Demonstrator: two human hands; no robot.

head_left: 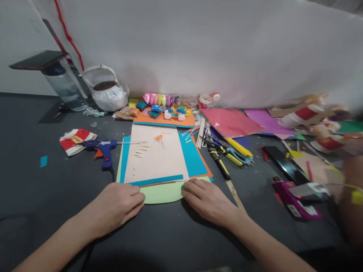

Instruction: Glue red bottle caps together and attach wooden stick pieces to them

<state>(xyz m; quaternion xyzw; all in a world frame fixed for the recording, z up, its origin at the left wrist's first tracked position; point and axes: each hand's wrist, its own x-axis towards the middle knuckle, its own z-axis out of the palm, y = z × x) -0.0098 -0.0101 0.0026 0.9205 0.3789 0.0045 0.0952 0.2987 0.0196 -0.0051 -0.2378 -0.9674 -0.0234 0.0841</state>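
My left hand [120, 202] grips the near left edge of a light green sheet of paper [163, 193], fingers curled. At its near right edge my right hand [208, 200] closes on the same sheet. The sheet's near edge bows up between them. Stacked on the green paper are blue paper [193, 155] and a cream sheet [159, 162], which carries an orange paper scrap [160, 138] and several thin slivers. Along the stack's near side runs a blue strip [159, 180]. Both thumbs are mostly hidden.
Left of the stack lies a blue glue gun [106, 151], its cord running nearer. On the right are pliers [218, 160], a yellow cutter [239, 147], a phone [285, 164] and a purple box [295, 202]. A blurred person's arm [351, 211] is at far right. Clay packets [161, 100] line the back.
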